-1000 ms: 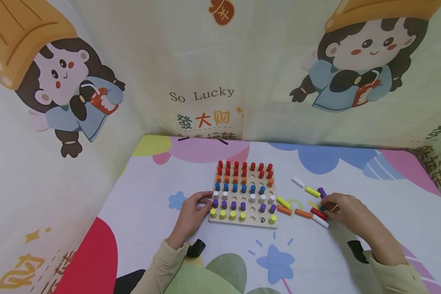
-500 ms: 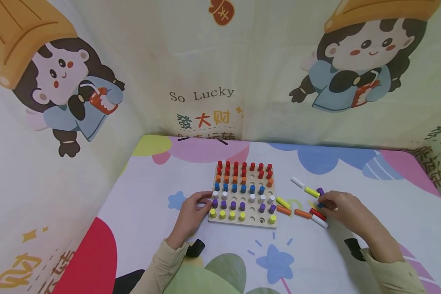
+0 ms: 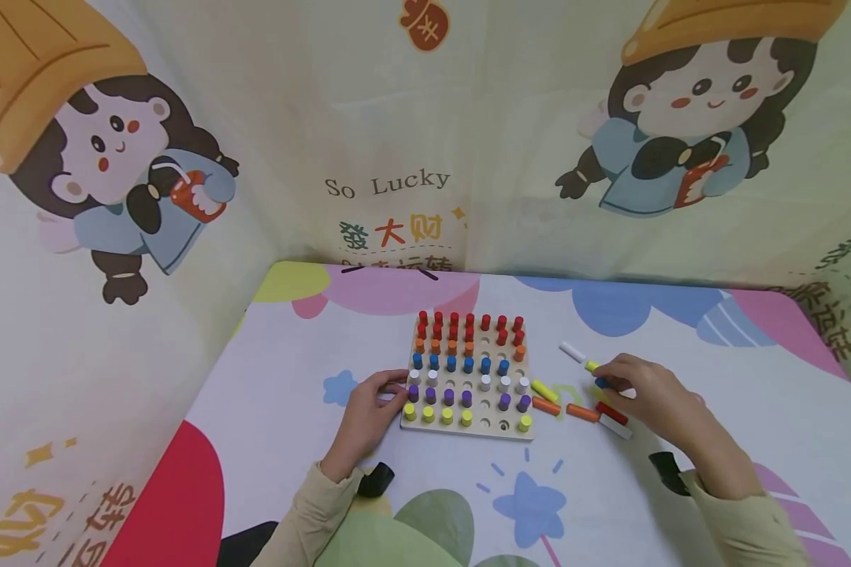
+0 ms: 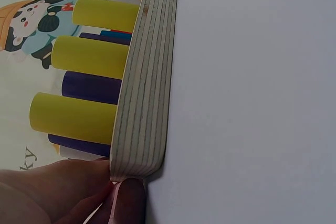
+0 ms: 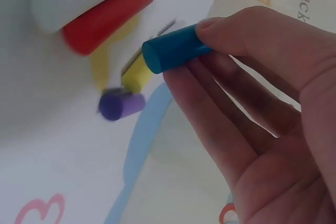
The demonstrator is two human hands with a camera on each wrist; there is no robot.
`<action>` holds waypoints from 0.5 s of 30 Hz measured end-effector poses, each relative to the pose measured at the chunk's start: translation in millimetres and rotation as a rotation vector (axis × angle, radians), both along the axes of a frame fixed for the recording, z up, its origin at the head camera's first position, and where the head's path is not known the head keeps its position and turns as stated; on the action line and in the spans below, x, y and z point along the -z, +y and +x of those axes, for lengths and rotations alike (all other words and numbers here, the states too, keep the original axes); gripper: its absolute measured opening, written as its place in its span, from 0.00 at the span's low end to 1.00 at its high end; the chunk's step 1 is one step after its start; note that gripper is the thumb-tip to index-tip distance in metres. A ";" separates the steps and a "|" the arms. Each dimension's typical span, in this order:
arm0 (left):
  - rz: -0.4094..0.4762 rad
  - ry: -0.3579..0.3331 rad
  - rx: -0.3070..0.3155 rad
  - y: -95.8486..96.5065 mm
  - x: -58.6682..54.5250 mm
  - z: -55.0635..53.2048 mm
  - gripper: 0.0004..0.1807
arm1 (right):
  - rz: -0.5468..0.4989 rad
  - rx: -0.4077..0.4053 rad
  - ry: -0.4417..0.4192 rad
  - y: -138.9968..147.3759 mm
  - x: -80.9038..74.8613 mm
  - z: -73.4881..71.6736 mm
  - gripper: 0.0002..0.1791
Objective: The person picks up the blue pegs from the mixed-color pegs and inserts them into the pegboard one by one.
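Note:
A wooden pegboard stands on the table with rows of red, orange, blue, white, purple and yellow pegs upright in its holes. My left hand holds the board's left edge near its front corner, thumb and finger against the wood in the left wrist view. To the right of the board, my right hand pinches a blue peg between thumb and fingertips, raised over the loose pegs. Below it in the right wrist view lie a purple peg and a yellow peg.
Loose pegs lie right of the board: a white peg, a yellow peg, two orange pegs, a red peg and another white peg. A printed cloth hangs behind the table.
My right hand has moved up and left with the blue peg, away from the red and white pegs. The left hand stays at the board's edge.

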State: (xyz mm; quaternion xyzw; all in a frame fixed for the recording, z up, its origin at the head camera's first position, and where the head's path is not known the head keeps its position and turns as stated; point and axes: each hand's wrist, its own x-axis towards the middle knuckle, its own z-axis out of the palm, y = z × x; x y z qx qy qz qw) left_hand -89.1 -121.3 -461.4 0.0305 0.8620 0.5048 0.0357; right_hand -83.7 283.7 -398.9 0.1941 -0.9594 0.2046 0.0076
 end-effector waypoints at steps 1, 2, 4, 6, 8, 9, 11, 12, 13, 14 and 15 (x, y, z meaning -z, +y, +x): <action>-0.001 0.001 0.001 -0.1 0.0 0.0 0.17 | -0.007 -0.008 0.015 -1.9 -0.7 -0.4 0.15; -0.003 0.000 0.000 -0.1 0.0 -0.1 0.18 | -0.013 -0.018 0.029 -3.4 -1.3 -1.2 0.15; -0.008 0.002 0.001 0.0 -0.3 -0.1 0.18 | -0.021 -0.025 0.037 -6.9 -2.7 -2.8 0.15; -0.010 0.004 0.001 0.0 -0.6 0.0 0.18 | -0.027 -0.026 0.031 -10.7 -3.9 -4.8 0.15; -0.012 0.004 0.001 0.0 -0.9 0.1 0.18 | -0.028 -0.019 0.015 -14.9 -5.5 -6.4 0.15; -0.012 0.002 0.001 0.0 -1.0 0.1 0.18 | -0.028 -0.013 0.004 -17.1 -6.3 -7.1 0.15; -0.011 0.000 0.001 -0.3 -0.9 0.3 0.17 | -0.042 -0.009 -0.014 -21.2 -7.7 -8.6 0.15; -0.010 -0.003 0.001 -0.2 -1.1 0.3 0.18 | -0.049 -0.008 -0.023 -22.9 -8.2 -9.1 0.15; -0.009 -0.005 0.001 -0.2 -1.0 0.3 0.17 | -0.059 -0.006 -0.036 -24.5 -8.7 -9.6 0.15; -0.009 -0.006 0.001 -0.2 -1.0 0.3 0.17 | -0.068 -0.007 -0.049 -25.8 -8.6 -10.5 0.15; -0.008 -0.008 0.001 -0.2 -1.0 0.4 0.17 | -0.077 -0.006 -0.060 -27.0 -8.5 -11.3 0.15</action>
